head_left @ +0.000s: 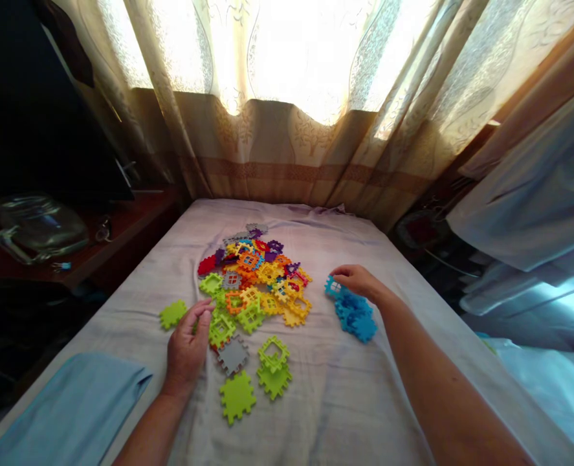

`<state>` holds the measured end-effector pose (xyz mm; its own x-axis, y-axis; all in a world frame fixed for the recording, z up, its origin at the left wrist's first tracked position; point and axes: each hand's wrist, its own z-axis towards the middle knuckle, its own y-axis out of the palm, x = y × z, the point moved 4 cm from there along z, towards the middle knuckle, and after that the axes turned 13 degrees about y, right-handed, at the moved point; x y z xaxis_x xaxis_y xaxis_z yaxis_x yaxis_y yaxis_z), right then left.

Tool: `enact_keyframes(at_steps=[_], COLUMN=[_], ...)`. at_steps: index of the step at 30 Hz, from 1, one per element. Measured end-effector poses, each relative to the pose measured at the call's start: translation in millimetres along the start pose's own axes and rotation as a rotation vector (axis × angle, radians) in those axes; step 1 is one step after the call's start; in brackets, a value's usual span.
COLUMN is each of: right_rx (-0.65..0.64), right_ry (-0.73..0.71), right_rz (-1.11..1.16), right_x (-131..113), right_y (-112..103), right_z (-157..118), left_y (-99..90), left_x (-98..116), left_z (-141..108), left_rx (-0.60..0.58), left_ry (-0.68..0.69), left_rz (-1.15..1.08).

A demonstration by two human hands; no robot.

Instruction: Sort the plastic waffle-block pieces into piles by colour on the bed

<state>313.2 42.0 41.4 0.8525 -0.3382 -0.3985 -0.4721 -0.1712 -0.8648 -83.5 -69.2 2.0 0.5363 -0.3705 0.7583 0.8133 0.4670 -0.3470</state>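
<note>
Between the fingertips of my right hand, a blue window tile with notched edges is held over the left end of a heap of blue interlocking tiles. My left hand is closed, fingers together, at the left side of a mixed pile of tiles in yellow, orange, red, purple and grey. Whether anything is in its fingers I cannot make out. Green window tiles lie just right of its fingertips, and a solid green tile lies to its left.
Nearer me are a grey tile, a solid green tile and two overlapping green tiles. All lie on a pale sheet. A folded blue cloth is at left; a glass jug stands on a side table. Curtains hang behind.
</note>
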Motion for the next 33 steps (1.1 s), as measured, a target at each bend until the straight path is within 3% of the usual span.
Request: enact_keyframes(at_steps=[3, 7, 10, 14, 18, 22, 27, 33], right_rx=[0.065, 0.177, 0.231, 0.236, 0.246, 0.175, 0.29, 0.307], right_ry=[0.032, 0.014, -0.153, -0.357, -0.325, -0.271, -0.306, -0.433], right_rz=[-0.27, -0.369, -0.345, -0.25, -0.281, -0.325, -0.279, -0.255], right_x=[2, -17, -62, -137, -184, -197, -199, -187], right_y=[1, -2, 5, 32, 56, 67, 62, 58], right_z=[-8, -17, -25, -31, -26, -22, -41, -64], left_y=[0.1, 0.7, 1.3, 1.1, 0.5, 0.6, 1.6, 1.0], left_x=[-2, -4, -3, -2, -4, -4, -2, -3], left_z=[0, 0, -1, -1, -2, -3, -2, -2], left_rx=[-0.005, -0.003, 0.002, 0.01, 0.014, 0.021, 0.016, 0.021], left_ry=[0.011, 0.013, 0.012, 0.005, 0.001, -0.004, 0.016, 0.012], left_rz=[0.008, 0.019, 0.01, -0.001, -0.01, -0.016, -0.029, -0.032])
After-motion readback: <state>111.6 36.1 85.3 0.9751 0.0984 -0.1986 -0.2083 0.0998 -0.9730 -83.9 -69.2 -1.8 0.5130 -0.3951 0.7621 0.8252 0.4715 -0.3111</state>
